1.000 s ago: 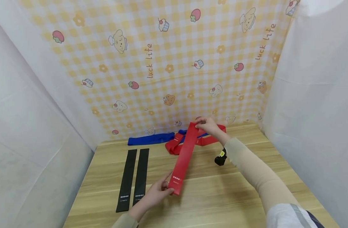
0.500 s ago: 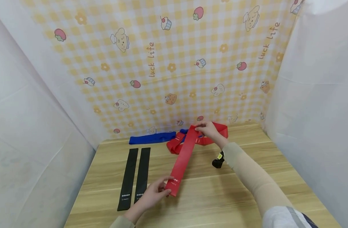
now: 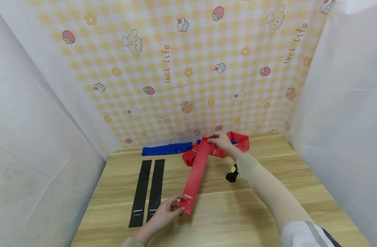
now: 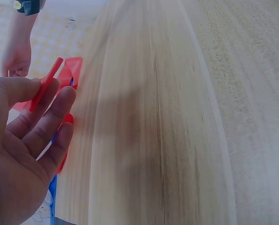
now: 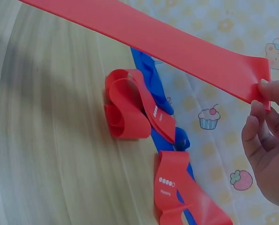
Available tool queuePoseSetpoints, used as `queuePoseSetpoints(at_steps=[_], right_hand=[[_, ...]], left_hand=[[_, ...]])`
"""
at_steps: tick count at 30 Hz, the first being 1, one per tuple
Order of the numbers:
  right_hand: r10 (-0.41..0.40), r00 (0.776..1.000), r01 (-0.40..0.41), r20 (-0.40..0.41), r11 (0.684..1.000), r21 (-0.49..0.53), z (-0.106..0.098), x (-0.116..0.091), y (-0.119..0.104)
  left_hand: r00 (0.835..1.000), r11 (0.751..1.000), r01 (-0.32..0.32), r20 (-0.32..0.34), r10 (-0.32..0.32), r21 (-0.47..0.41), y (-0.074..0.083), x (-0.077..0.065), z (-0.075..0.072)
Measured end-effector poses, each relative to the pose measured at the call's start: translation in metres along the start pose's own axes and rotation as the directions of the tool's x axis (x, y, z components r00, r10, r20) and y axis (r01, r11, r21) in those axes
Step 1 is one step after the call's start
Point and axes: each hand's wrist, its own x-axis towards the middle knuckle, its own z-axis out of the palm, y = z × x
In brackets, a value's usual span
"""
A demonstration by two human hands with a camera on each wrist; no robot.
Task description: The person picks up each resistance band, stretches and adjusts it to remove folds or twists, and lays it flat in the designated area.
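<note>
A flat red resistance band (image 3: 196,171) stretches lengthwise between my two hands, held above the table. My left hand (image 3: 167,212) pinches its near end, beside the white dots and lettering. At the far end, my right hand (image 3: 221,141) pinches the band between thumb and fingers, as the right wrist view shows too. Behind it lie more red bands, one curled (image 5: 127,105) and one twisted with "Heavy" printed on it (image 5: 169,183). Blue bands (image 3: 167,149) lie along the back, partly hidden under the red ones.
Two black bands (image 3: 141,192) (image 3: 156,188) lie side by side on the wooden table (image 3: 237,212) at the left. A black wrist device with a yellow label (image 3: 232,174) is at my right wrist. A checked cloth (image 3: 188,89) hangs behind, with white sheets at both sides.
Both hands have shifted slightly left in the head view with the red band between them. The far end has come down a little. The other bands stay on the table.
</note>
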Motion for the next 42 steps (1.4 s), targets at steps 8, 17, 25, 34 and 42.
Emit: queuePoseSetpoints(at_steps=[8, 17, 25, 34, 42], right_hand=[[-0.007, 1.0, 0.007, 0.029, 1.0, -0.002, 0.011, 0.006, -0.005], [0.023, 0.998, -0.025, 0.053, 0.999, 0.034, 0.024, 0.011, -0.006], [0.056, 0.995, -0.063, 0.079, 0.993, 0.097, 0.037, 0.013, -0.007], [0.077, 0.991, -0.094, 0.108, 0.984, 0.154, 0.052, 0.018, -0.009], [0.056, 0.992, -0.075, 0.114, 0.983, 0.169, 0.066, 0.02, -0.015]], left_hand=[[0.999, 0.999, 0.051, -0.002, -0.051, -0.008, -0.002, -0.002, -0.001], [1.0, 1.0, 0.026, -0.016, -0.026, 0.001, -0.01, -0.009, -0.004], [0.998, 0.999, 0.046, -0.039, -0.046, 0.009, -0.016, -0.014, -0.006], [0.995, 0.996, 0.084, -0.061, -0.084, -0.002, -0.02, -0.019, -0.005], [0.99, 0.993, 0.116, -0.083, -0.115, -0.002, -0.022, -0.022, -0.006]])
